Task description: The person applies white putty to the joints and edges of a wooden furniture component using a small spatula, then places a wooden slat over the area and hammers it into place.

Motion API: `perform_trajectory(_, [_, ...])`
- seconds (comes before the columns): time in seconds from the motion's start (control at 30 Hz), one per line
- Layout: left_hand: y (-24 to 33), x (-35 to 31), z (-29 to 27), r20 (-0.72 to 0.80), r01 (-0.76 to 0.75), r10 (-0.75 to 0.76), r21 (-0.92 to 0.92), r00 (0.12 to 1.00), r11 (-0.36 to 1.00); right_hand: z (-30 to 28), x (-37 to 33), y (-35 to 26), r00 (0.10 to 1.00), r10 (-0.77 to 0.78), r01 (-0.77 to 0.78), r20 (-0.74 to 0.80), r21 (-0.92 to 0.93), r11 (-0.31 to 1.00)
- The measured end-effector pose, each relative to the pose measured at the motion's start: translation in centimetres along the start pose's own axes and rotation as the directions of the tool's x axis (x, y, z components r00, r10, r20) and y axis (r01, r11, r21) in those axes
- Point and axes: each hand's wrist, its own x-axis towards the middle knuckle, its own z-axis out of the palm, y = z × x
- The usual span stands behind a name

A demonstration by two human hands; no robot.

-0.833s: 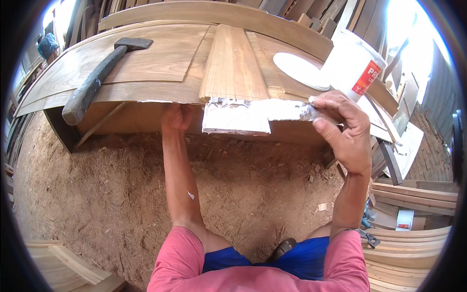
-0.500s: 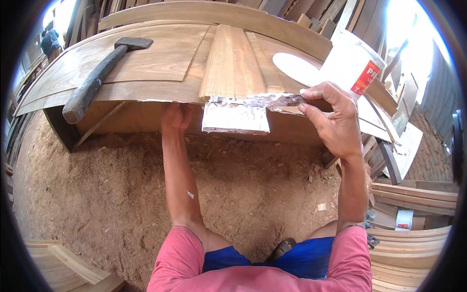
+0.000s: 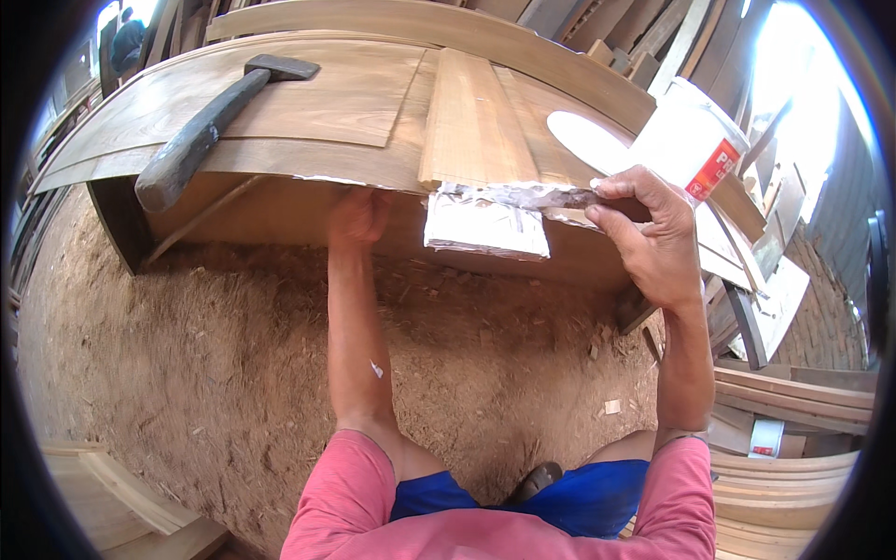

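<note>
White paste coats the stubby near end of a pale plank, and I have that end jutting past the near edge of the brown panel, a placing that, I judge, leaves its faces open to reach. On the right, my right hand pinches a thin, smeared stick, thumb and fingers closed on its right tip; holding it so far out probably spares the fingers the mess. Its left part lies level over the far side of the coated end. My left hand is up at the panel's near edge, left of the plank, fingers in shadow; I cannot tell whether they grip anything, though steadying seems likely. Far right, a white bucket stands just beyond my right hand, handy for that side, with a white disc lying flat to its left. Over on the left rests a hammer, its handle poking over the near edge, easy to grab.
</note>
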Motion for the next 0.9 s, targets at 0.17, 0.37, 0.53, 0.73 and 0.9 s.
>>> perform_trajectory(0.17, [-0.3,0.1,-0.3,-0.045,0.008,-0.007,0.017,0.999,1.000,2.6,2.2,-1.6,0.992,-0.129,0.129,0.001,-0.026,0.991])
perform_trajectory(0.37, [-0.4,0.2,-2.3,-0.006,0.001,-0.001,0.014,1.000,1.000,4.6,3.5,-3.7,0.961,-0.269,0.269,-0.064,-0.006,0.963])
perform_trajectory(0.53, [-0.6,0.3,-1.9,-0.063,0.002,-0.003,-0.017,0.998,1.000,2.6,2.5,-3.8,0.972,-0.216,0.227,0.089,-0.142,0.964])
perform_trajectory(0.73, [-0.9,0.1,0.3,-0.020,-0.043,0.043,0.005,0.999,0.999,0.9,1.1,-3.2,0.979,-0.196,0.189,-0.046,-0.139,0.972])
perform_trajectory(0.9, [-0.5,0.4,-0.6,0.022,0.016,-0.016,-0.023,1.000,1.000,2.0,2.2,-4.0,0.960,-0.227,0.265,0.166,-0.267,0.927])
